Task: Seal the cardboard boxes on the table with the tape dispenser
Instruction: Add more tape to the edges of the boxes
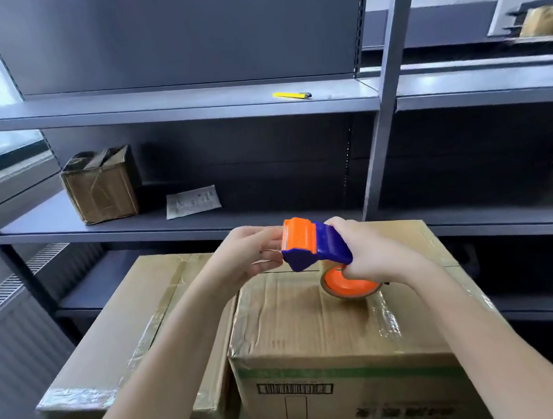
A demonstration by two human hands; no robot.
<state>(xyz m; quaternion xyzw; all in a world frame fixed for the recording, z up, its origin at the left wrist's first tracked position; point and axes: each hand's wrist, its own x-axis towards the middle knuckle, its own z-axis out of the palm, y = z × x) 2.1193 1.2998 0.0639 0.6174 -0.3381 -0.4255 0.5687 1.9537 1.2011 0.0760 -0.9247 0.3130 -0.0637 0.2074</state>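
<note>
Dispenser (pixel 314 248) held over the right box (pixel 298 320), sealing part done.
Right hand (pixel 369 250) grips its body; left hand (pixel 249 253) pinches its orange front. Both boxes carry glossy tape (pixel 384 321), the left box (pixel 127 329) lengthwise; the right box's centre seam (pixel 296 271) seemingly remains.

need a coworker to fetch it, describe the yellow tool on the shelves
Face the grey metal shelving. On its upper board, left of the upright post, lies a slim yellow tool with a dark tip. It alone is yellow; the taped box and paper sit one board lower.
</note>
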